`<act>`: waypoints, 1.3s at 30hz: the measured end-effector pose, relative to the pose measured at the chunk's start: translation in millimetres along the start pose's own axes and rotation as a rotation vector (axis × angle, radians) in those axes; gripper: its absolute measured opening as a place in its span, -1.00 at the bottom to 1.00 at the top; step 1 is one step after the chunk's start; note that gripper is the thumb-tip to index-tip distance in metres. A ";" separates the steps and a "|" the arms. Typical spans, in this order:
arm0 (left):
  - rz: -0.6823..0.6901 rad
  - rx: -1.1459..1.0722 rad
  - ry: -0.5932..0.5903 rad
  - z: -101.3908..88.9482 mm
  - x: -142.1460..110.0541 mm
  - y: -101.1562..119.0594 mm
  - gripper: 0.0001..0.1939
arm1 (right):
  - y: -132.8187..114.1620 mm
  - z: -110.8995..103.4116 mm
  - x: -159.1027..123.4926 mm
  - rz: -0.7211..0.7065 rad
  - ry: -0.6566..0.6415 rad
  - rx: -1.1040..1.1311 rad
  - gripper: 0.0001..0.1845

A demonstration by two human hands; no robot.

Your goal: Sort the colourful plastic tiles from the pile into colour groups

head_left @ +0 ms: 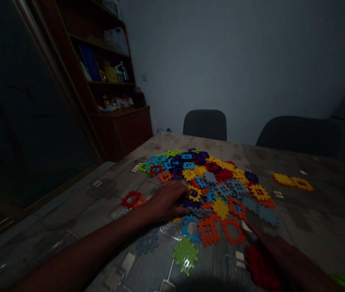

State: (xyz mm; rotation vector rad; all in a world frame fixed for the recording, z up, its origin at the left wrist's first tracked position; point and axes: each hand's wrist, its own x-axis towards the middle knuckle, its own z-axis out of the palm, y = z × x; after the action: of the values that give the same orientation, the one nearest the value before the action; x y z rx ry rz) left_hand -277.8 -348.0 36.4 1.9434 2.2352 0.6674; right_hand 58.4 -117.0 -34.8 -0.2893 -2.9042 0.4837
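My left hand [171, 201] reaches into the near left side of a heap of colourful notched plastic building tiles [197, 172]. Its thumb and curled fingers are apart, beside a dark purple tile [191, 202] and a yellow frame tile [195, 194]; I see nothing gripped there. At the lower right my right hand [279, 249] is dark and blurred, one finger stretched toward the heap. Dark red tiles [260, 267] lie against or under it; whether it grips them I cannot tell. Between the hands are an orange window tile [208, 230], an orange frame [233, 231] and a blue frame [191, 228].
A green tile [186, 254] and a grey window tile [148, 241] lie nearest me on the patterned table [99, 211]. Two yellow tiles [292, 181] sit right of the heap. Beyond the table stand two dark chairs [205, 123]; shelves [102, 61] rise at the left.
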 end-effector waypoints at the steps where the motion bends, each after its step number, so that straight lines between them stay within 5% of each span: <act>1: -0.017 0.014 0.005 -0.6 0.7 0.4 -0.66 | -1.3 -0.8 0.0 -0.001 0.010 -0.007 0.34; 7: 0.015 0.033 -0.019 -4.9 1.4 -1.7 -0.91 | -21.2 -21.9 11.4 -0.088 -0.015 0.013 0.23; 12: 0.234 0.024 -0.065 -6.1 -1.3 0.1 -0.42 | -26.0 -25.8 12.7 -0.097 0.003 0.013 0.24; 19: 0.073 0.116 -0.088 -8.8 0.1 -1.1 -0.78 | -21.3 -20.8 7.9 -0.051 -0.029 0.018 0.26; 26: 0.130 0.030 -0.100 -8.4 -0.2 -5.7 -0.97 | -12.3 -8.2 1.8 0.009 -0.027 0.022 0.40; 29: 0.152 -0.009 -0.118 -12.1 -0.3 -5.2 -0.97 | -21.1 -13.6 4.7 -0.010 -0.026 0.016 0.31; 34: 0.100 -0.209 -0.111 -40.2 0.9 -13.5 -0.79 | -31.8 -28.6 12.0 -0.070 -0.030 0.002 0.21; 39: -0.120 -0.113 0.109 -92.7 -7.1 -43.5 -0.70 | -22.2 -18.4 13.6 -0.112 0.030 0.055 0.18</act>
State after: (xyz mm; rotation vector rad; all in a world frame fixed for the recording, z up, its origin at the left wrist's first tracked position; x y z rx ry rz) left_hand -349.6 -382.3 101.2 1.7457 2.2985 0.8814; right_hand 45.6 -129.1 -8.2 -0.1245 -2.8531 0.5345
